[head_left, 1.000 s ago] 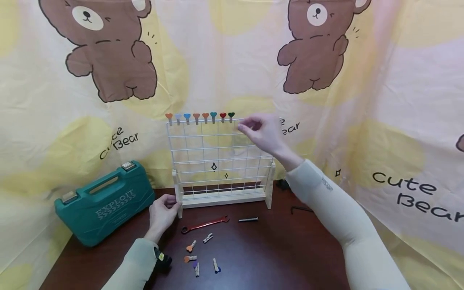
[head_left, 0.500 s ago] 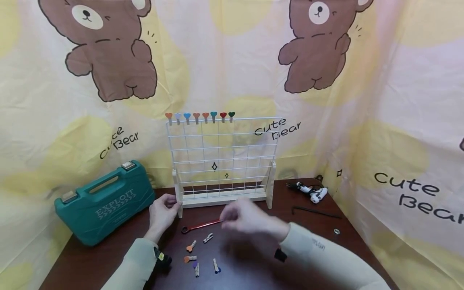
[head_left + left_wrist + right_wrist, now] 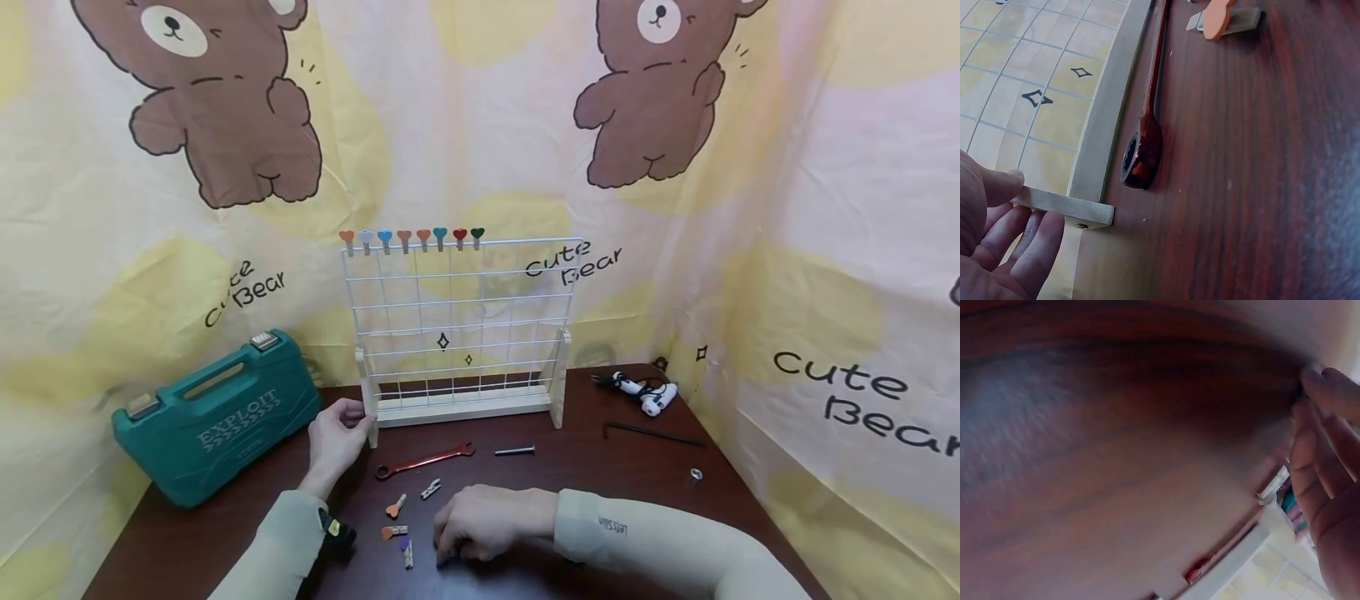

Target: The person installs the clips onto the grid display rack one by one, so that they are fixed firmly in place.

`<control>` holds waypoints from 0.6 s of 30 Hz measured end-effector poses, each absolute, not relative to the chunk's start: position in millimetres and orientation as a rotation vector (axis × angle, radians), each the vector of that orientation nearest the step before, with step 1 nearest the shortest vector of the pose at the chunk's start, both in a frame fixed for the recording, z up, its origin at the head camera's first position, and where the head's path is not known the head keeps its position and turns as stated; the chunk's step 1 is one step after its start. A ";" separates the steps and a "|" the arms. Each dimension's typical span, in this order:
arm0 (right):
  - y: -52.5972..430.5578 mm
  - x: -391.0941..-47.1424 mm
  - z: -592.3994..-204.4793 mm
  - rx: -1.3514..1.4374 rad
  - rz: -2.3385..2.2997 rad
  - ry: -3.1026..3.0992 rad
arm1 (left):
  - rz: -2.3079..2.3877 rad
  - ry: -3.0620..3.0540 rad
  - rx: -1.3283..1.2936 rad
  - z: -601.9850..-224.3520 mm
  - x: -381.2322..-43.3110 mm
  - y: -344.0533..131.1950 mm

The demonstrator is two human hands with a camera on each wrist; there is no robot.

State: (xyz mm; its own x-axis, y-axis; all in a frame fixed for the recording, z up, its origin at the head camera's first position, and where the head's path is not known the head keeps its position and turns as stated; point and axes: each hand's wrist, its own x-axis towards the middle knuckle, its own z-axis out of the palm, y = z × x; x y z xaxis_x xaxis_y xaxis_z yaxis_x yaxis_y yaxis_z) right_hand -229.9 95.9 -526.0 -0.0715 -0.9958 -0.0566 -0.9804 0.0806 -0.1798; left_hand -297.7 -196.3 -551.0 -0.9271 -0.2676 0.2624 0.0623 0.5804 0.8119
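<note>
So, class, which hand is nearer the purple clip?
Right. The right hand is close beside the purple clip, on its right; the left hand is farther away, at the left foot of the grid stand.

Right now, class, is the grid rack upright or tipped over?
Upright: the grid rack stands on its wooden feet on the table, with heart clips along its top edge.

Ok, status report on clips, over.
Left grip holding rack's wooden leg. Right grip pinching small dark item. Eight clips racked, four loose. Wrench between loose clips and rack.
</note>
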 end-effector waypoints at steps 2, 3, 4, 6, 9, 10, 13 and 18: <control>95.0 -228.2 -527.5 -2.039 -0.060 2.205 | -1.285 -2.458 0.166 -550.5 -297.5 -195.9; 94.9 -227.6 -528.3 -2.042 -0.033 2.217 | -1.285 -2.457 0.165 -550.4 -297.6 -195.9; 94.9 -227.5 -529.3 -2.042 -0.012 2.229 | -1.286 -2.458 0.165 -550.1 -297.6 -195.8; 95.6 -228.0 -530.5 -2.039 0.004 2.240 | -1.284 -2.461 0.166 -549.7 -297.8 -195.8; 97.9 -230.3 -530.0 -2.032 -0.052 2.247 | -1.280 -2.463 0.169 -549.5 -298.0 -195.8; 99.1 -231.5 -529.7 -2.026 -0.087 2.254 | -1.279 -2.464 0.170 -549.5 -297.9 -195.8; 103.5 -235.1 -524.5 -2.000 -0.198 2.290 | -1.283 -2.465 0.166 -549.7 -297.9 -195.6; 111.3 -242.2 -508.8 -1.926 -0.377 2.300 | -1.295 -2.457 0.163 -549.9 -296.5 -195.6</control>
